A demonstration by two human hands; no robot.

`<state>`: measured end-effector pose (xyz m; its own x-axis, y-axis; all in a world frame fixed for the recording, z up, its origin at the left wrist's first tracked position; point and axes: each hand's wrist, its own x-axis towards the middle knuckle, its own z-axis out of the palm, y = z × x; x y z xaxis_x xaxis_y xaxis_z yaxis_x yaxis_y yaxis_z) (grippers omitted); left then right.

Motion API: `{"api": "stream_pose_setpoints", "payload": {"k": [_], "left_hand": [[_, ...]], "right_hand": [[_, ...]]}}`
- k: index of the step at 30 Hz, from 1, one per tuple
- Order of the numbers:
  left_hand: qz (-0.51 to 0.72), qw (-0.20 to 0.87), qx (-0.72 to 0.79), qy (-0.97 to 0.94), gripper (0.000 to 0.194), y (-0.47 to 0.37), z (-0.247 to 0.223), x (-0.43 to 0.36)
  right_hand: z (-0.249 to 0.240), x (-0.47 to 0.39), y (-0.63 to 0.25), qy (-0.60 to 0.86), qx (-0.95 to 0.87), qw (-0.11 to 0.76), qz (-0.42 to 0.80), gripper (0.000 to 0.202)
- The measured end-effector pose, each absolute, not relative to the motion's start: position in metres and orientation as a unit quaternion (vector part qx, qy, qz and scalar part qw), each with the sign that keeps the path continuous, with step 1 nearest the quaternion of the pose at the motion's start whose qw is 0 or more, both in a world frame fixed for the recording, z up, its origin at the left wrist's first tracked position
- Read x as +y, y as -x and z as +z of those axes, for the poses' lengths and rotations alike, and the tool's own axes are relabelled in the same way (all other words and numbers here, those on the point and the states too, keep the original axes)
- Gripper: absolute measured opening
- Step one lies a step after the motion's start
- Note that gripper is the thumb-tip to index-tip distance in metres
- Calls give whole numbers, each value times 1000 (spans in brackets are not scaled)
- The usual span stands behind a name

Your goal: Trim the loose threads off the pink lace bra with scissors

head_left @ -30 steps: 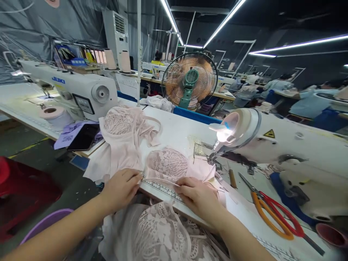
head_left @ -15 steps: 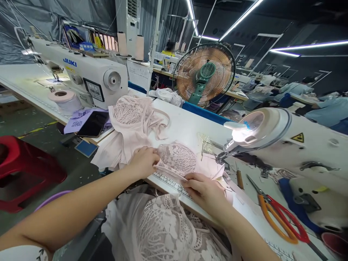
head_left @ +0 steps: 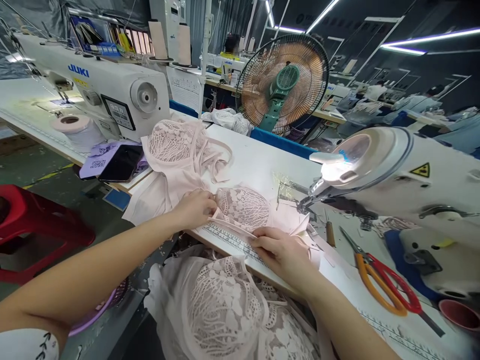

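A sewing machine [head_left: 405, 185] is standing at the right with its lamp glowing, orange-handled scissors [head_left: 382, 285] are lying beside it, and a fan [head_left: 284, 85] is standing behind the table [head_left: 255, 165]. More lace pieces [head_left: 176, 150] are piling up at the left. The lace cup [head_left: 243, 207] is lying at the table's near edge over a printed ruler [head_left: 232, 242]. The left hand [head_left: 195, 207] is pinching its left edge; the right hand [head_left: 281, 252] is pressing its strap down, fingers together. Since a second ago, the left hand has moved up onto the cup.
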<state>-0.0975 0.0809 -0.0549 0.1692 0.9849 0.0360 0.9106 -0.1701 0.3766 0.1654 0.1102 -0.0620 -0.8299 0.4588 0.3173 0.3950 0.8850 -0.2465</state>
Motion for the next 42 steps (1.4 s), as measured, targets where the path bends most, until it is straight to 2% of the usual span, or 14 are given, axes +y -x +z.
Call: {"api": "stream_pose_setpoints", "payload": {"k": [9,17,23,29,42], "left_hand": [[119,152,603,-774,16,101,-48,78],[97,180,618,-759,3,95,-43,79],[80,181,641,-741,8,89,-40,85],[66,163,649,-741,2,88,-42,86],[134,133,626,-756,13,95,-50,75]], "right_hand": [[-62,109,-166,218,-951,197,92,24],[-63,109,-167,221,-951,191,101,20],[-63,108,-167,220,-952,189,103,21],[-63,108,-168,225,-949,191,108,21],[-64,109,-168,221,-949,205,91,25]]}}
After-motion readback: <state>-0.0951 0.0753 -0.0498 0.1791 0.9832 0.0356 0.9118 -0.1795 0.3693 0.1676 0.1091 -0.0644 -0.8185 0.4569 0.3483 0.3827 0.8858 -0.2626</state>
